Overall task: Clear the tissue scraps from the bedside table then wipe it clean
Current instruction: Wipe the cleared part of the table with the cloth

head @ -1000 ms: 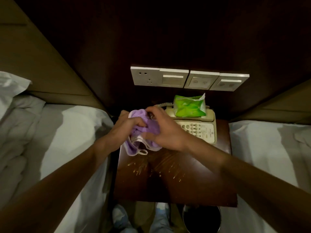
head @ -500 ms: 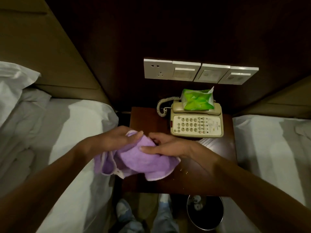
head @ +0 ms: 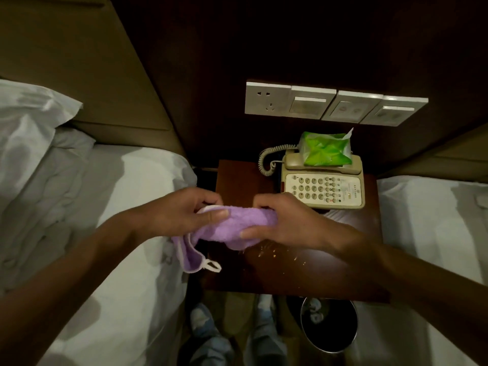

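Centre of the frame: the left hand (head: 184,212) and the right hand (head: 290,223) are holding a purple cloth (head: 237,220) between them, above the front left part of the bedside table (head: 303,276). On each hand the thumb is pinching the near face of the cloth and the curled fingers are wrapping over its far edge. The cloth's lower left corner, with its white hanging loop (head: 212,266), is dangling off the table's left edge.

The cloth is apparently being gathered into a pad for wiping. Pale specks (head: 274,253) are lying on the dark wood just below the right hand.

No tissue scraps are showing on the tabletop. Pale crumpled pieces (head: 315,310), probably the scraps, are lying in the waste bin (head: 332,334) at the bottom of the frame, so the clearing is judged done.

To wipe well, the loose corner should be folded in so that it is not dragging. The pad should be pressed flat and drawn from the back of the table towards the front edge above the bin, carrying the specks with it. The telephone (head: 323,190), upper right on the table, is bearing a green tissue pack (head: 326,150). Strokes should be stopping short of its coiled cord (head: 266,162).
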The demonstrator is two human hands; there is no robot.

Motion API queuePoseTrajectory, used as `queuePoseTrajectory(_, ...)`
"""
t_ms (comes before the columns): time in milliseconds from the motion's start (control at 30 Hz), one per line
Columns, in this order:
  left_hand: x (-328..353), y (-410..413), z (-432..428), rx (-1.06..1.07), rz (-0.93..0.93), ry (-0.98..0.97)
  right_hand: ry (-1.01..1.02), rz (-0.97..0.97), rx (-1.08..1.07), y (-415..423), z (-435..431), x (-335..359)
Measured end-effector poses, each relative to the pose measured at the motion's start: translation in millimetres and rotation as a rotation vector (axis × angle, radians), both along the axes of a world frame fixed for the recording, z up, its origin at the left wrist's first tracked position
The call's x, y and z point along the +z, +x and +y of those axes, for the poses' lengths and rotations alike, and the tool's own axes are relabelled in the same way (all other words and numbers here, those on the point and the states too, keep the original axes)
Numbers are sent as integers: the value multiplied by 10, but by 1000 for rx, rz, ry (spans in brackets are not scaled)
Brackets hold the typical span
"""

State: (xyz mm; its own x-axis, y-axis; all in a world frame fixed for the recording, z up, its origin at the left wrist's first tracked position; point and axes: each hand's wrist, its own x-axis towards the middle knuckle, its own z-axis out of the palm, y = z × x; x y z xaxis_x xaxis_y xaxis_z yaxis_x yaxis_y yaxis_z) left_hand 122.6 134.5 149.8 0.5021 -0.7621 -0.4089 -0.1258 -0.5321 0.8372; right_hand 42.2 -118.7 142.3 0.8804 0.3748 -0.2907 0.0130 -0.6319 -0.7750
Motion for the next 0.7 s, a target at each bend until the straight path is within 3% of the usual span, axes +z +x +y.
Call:
queuePoseTrajectory(100, -13, 0, 54, 61, 15, 7, 106, -8, -28, 31, -60, 38)
queuePoseTrajectory(167, -18, -11, 31, 135, -86, 4, 104, -5, -74, 67, -78, 50)
queuePoseTrajectory(467, 90, -112, -91, 223, -568, 51, -208, -157, -8, 132, -164, 165)
queuePoseTrajectory(600, 90, -65, -135, 120, -353, 100, -295, -201, 39, 180, -224, 260)
queuePoseTrajectory(700, 75, -47, -204, -131, -179, 244, -259, 24, 169, 246, -265, 345)
